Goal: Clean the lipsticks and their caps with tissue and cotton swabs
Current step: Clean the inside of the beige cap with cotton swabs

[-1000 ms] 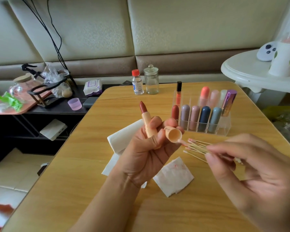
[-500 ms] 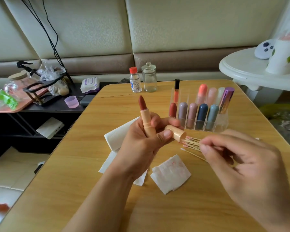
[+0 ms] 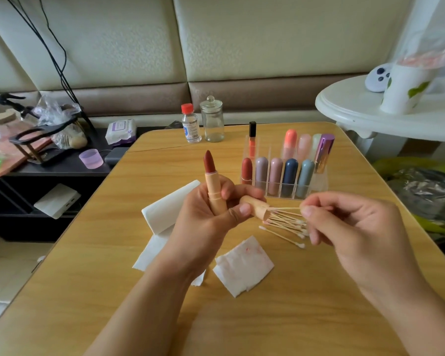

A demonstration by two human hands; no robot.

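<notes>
My left hand (image 3: 203, 222) grips an open lipstick (image 3: 212, 181) with a beige tube and dark red bullet, held upright. The same hand pinches its beige cap (image 3: 256, 208) between thumb and fingers, opening turned right. My right hand (image 3: 352, 227) pinches a cotton swab (image 3: 284, 208) whose tip is inside the cap. A pile of cotton swabs (image 3: 287, 227) lies on the table under the cap. A stained tissue square (image 3: 243, 265) lies in front, and folded white tissues (image 3: 165, 214) lie partly under my left wrist.
A clear organiser (image 3: 284, 176) with several capped lipsticks stands behind my hands on the wooden table (image 3: 267, 317). A small red-capped bottle (image 3: 190, 124) and a glass jar (image 3: 212, 120) stand at the far edge. A white round table (image 3: 383, 119) is at right, a cluttered low shelf (image 3: 49, 155) at left.
The cap has turned from facing me to pointing right, and my right hand has moved left, pushing the swab tip into the cap. The lipstick stays upright.
</notes>
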